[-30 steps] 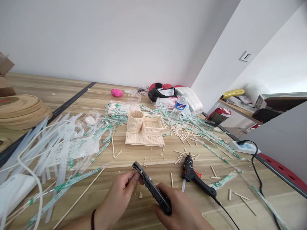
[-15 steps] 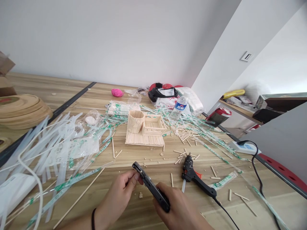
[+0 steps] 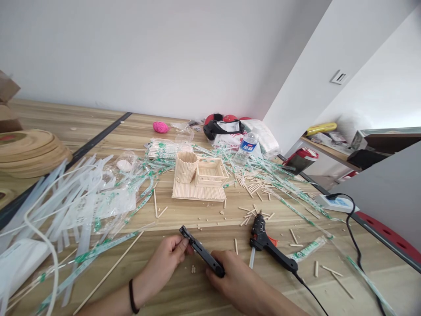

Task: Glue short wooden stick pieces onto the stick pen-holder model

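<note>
My right hand (image 3: 232,274) is wrapped round the handles of black cutting pliers (image 3: 204,253), whose head points away to the upper left. Close against that head, my left hand (image 3: 171,254) is closed in a pinch; what lies between its fingertips is too small or hidden to make out. Beyond both hands stands a small model made of wooden sticks (image 3: 199,192), with a round tower and a fenced box on a flat base. A black glue gun (image 3: 263,239) lies to the right of my right hand, a glue stick in its rear.
Plastic wrapping strips (image 3: 144,199) and clear glue sticks (image 3: 87,219) cover the left side. Cut wooden sticks (image 3: 253,186) are scattered at right, near a water bottle (image 3: 247,147). A power strip (image 3: 338,202) sits by the right edge, its black cord trailing down.
The pliers have tilted and shifted slightly left, with less handle showing below my right hand. My left hand has moved a little left with them. The model and glue gun stay put.
</note>
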Demonstrator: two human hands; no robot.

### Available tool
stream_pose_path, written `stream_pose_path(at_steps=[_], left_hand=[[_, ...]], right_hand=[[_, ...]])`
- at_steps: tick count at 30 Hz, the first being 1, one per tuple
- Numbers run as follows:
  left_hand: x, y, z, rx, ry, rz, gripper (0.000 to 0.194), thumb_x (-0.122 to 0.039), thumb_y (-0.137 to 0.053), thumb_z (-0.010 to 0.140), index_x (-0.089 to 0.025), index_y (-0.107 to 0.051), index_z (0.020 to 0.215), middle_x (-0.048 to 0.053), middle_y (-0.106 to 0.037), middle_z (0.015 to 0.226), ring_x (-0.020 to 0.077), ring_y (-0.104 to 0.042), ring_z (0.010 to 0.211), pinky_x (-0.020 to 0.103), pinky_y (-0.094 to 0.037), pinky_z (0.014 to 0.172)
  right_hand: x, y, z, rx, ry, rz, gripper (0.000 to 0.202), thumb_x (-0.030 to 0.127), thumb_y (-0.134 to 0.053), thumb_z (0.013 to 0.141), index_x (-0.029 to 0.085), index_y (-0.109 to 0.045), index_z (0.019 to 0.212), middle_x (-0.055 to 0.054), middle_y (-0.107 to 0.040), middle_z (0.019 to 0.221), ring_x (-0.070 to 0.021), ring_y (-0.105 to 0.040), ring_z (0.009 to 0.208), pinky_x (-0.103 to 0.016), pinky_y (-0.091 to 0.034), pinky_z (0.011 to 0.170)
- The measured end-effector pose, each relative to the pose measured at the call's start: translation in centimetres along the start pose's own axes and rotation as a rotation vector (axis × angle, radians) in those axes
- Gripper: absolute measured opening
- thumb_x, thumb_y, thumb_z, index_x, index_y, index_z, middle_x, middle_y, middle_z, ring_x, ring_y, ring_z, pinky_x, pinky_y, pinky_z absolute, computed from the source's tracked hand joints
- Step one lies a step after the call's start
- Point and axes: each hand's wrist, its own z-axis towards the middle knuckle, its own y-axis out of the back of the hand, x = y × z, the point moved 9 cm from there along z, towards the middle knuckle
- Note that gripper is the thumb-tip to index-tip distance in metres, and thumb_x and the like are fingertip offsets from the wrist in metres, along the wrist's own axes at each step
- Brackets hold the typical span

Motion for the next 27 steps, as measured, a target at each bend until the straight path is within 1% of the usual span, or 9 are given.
stream_pose_path(at_steps=[5, 7, 10, 13, 16, 19, 22, 27], left_hand=[[-0.2, 0.1, 0.0, 0.011, 0.041, 0.000, 0.058, -0.074, -0.049, 0.065, -0.017, -0.053, 0.068, -0.014, -0.025, 0.040, 0.0070, -0.015, 0.037, 0.024, -0.008, 0.040], [-0.3, 0.1, 0.0, 0.015, 0.054, -0.001, 0.056, -0.072, -0.050, 0.066, -0.016, -0.054, 0.068, -0.014, -0.025, 0.041, 0.0064, -0.013, 0.036, 0.024, -0.008, 0.040], [-0.5, 0.1, 0.1, 0.009, 0.054, -0.008, 0.053, -0.070, -0.049, 0.068, -0.017, -0.053, 0.069, -0.014, -0.025, 0.041, 0.0060, -0.013, 0.036, 0.024, -0.007, 0.039], [-0.8, 0.0, 0.0, 0.007, 0.048, -0.019, 0.053, -0.070, -0.048, 0.069, -0.017, -0.053, 0.072, -0.014, -0.027, 0.042, 0.0060, -0.014, 0.036, 0.024, -0.008, 0.038], [-1.3, -0.2, -0.3, 0.025, 0.059, -0.050, 0.053, -0.069, -0.049, 0.070, -0.016, -0.053, 0.077, -0.014, -0.028, 0.043, 0.0060, -0.016, 0.036, 0.023, -0.008, 0.037], [-1.6, -0.5, -0.7, 0.050, 0.085, -0.086, 0.051, -0.068, -0.051, 0.070, -0.017, -0.052, 0.077, -0.014, -0.029, 0.046, 0.0055, -0.014, 0.038, 0.021, -0.008, 0.037], [-1.6, -0.6, -0.8, 0.070, 0.094, -0.095, 0.052, -0.069, -0.052, 0.069, -0.018, -0.050, 0.075, -0.013, -0.029, 0.047, 0.0051, -0.013, 0.038, 0.021, -0.007, 0.037], [-1.5, -0.6, -0.6, 0.081, 0.068, -0.081, 0.055, -0.071, -0.051, 0.068, -0.017, -0.051, 0.075, -0.014, -0.027, 0.045, 0.0055, -0.012, 0.038, 0.022, -0.007, 0.037]], right_hand=[[0.2, -0.2, 0.5, 0.044, 0.032, 0.021, 0.016, 0.015, -0.046, 0.074, 0.019, -0.040, 0.061, 0.006, -0.035, 0.056, -0.0088, -0.031, 0.053, -0.021, -0.022, 0.046], [0.4, -0.1, 0.5, 0.053, 0.037, 0.021, 0.016, 0.016, -0.046, 0.076, 0.019, -0.041, 0.061, 0.006, -0.035, 0.056, -0.0087, -0.032, 0.052, -0.021, -0.021, 0.046], [1.0, 0.3, 0.3, 0.053, 0.043, 0.001, 0.013, 0.018, -0.047, 0.077, 0.019, -0.046, 0.064, 0.005, -0.041, 0.054, -0.0097, -0.037, 0.050, -0.022, -0.022, 0.045], [1.6, 0.8, -0.2, 0.024, 0.046, -0.014, 0.009, 0.018, -0.048, 0.077, 0.018, -0.051, 0.069, 0.004, -0.048, 0.056, -0.0114, -0.044, 0.052, -0.022, -0.025, 0.048], [1.6, 1.2, -0.7, 0.002, 0.033, -0.020, 0.006, 0.021, -0.050, 0.077, 0.018, -0.052, 0.072, 0.002, -0.054, 0.062, -0.0132, -0.048, 0.057, -0.022, -0.029, 0.051], [1.6, 1.4, -1.1, -0.013, 0.045, -0.045, 0.004, 0.023, -0.052, 0.077, 0.019, -0.053, 0.076, 0.000, -0.060, 0.070, -0.0146, -0.050, 0.063, -0.023, -0.030, 0.055], [1.3, 1.4, -1.4, -0.028, 0.048, -0.078, 0.005, 0.024, -0.053, 0.077, 0.019, -0.053, 0.077, -0.001, -0.063, 0.075, -0.0160, -0.052, 0.066, -0.024, -0.030, 0.057], [0.9, 1.3, -1.4, -0.028, 0.015, -0.103, 0.006, 0.025, -0.053, 0.076, 0.019, -0.053, 0.079, -0.003, -0.064, 0.078, -0.0175, -0.053, 0.068, -0.025, -0.029, 0.058]])
